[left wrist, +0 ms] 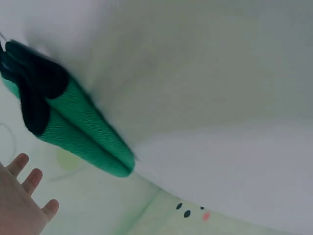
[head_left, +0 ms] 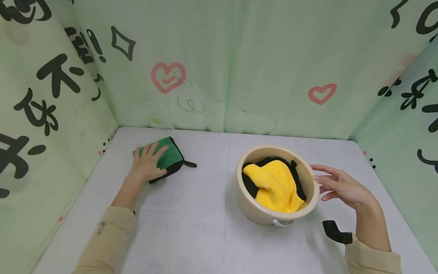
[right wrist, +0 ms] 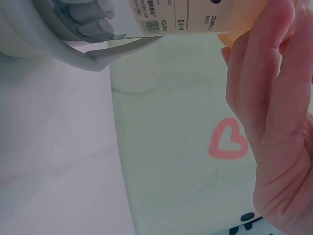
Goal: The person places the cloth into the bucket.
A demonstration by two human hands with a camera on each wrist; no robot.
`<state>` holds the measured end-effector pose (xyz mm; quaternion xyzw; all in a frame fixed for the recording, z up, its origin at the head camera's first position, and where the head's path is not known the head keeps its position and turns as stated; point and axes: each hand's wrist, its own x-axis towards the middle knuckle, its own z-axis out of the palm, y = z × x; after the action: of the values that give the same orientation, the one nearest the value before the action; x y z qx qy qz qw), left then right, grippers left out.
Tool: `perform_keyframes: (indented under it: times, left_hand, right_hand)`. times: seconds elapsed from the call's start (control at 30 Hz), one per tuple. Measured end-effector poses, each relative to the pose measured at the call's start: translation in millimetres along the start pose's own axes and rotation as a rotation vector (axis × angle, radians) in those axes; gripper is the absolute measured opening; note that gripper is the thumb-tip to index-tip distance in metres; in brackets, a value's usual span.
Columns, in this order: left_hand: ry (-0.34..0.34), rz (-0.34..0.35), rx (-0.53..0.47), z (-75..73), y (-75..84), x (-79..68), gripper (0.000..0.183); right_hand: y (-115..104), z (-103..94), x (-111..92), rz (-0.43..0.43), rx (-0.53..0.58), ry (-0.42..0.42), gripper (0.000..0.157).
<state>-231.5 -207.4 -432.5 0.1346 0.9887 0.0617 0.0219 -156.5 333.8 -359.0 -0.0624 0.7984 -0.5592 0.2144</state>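
On the left of the table lies a folded green cloth (head_left: 172, 154) with black edging and a black loop. My left hand (head_left: 146, 165) is over it with fingers spread; in the left wrist view the fingers (left wrist: 32, 181) are straight and apart from the folded cloth (left wrist: 90, 129). A beige bucket (head_left: 254, 211) stands right of centre with a yellow cloth (head_left: 275, 182) with black edging bunched inside. My right hand (head_left: 342, 188) is at the bucket's right side, its loosely extended fingertips right at the rim. In the right wrist view those fingers (right wrist: 264, 73) lie along the bucket's wall.
A white table (head_left: 191, 236) carries everything. Pale green curtains (head_left: 205, 76) with drawings enclose its back and sides. The bucket has a white handle (head_left: 282, 223) at its front and a printed label (right wrist: 166, 17). A black curved piece (head_left: 337, 233) sits at the right sleeve.
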Motion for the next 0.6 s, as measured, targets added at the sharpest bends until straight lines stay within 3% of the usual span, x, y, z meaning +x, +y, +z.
perform_keyframes:
  times: [0.2,0.6]
  left_hand:
    - [-0.061,0.001,0.025,6.8,-9.7,-5.1,0.079]
    - [-0.105,-0.003,0.047,13.7,-20.5,-9.6,0.082]
  right_hand:
    - [0.4,0.2,0.2,-0.001,-0.005,0.001,0.033]
    - [1.8,-0.6,0.3,-0.018,0.007,-0.012,0.034]
